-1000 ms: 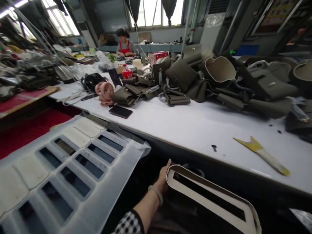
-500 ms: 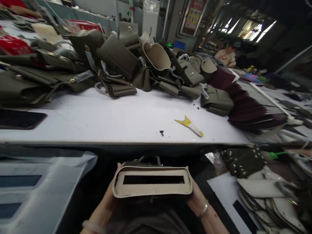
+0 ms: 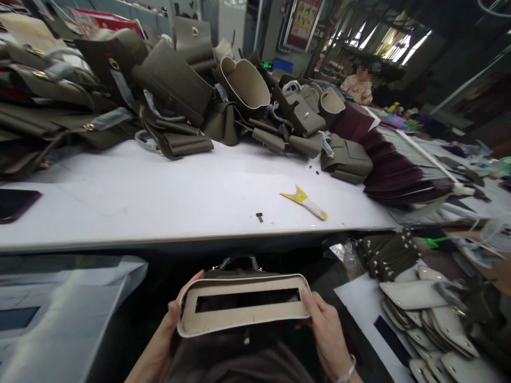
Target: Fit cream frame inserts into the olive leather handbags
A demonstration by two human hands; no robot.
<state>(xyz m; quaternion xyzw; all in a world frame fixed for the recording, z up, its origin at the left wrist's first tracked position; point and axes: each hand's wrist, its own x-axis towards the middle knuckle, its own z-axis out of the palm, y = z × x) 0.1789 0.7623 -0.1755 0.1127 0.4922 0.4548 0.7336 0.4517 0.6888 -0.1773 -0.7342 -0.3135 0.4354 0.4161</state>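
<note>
A dark olive handbag is held low in front of me, its cream-lined end with a long rectangular slot facing up at me. My left hand wraps round its left end, the fingers partly hidden behind the rim. At the right end, my right hand grips with the thumb on the cream lining and the other fingers underneath. The bag's handle sticks out on the far side, toward the table edge. A small metal clasp shows on the near side.
On the white table lie a yellow-and-white forked tool, a small black piece and a phone. Olive bags are heaped behind. Maroon sheets and cream flaps are stacked at right. A person sits far back.
The bag has tilted, its left end now lower. My right hand has moved its thumb over the rim onto the lining. The whole view has shifted slightly.
</note>
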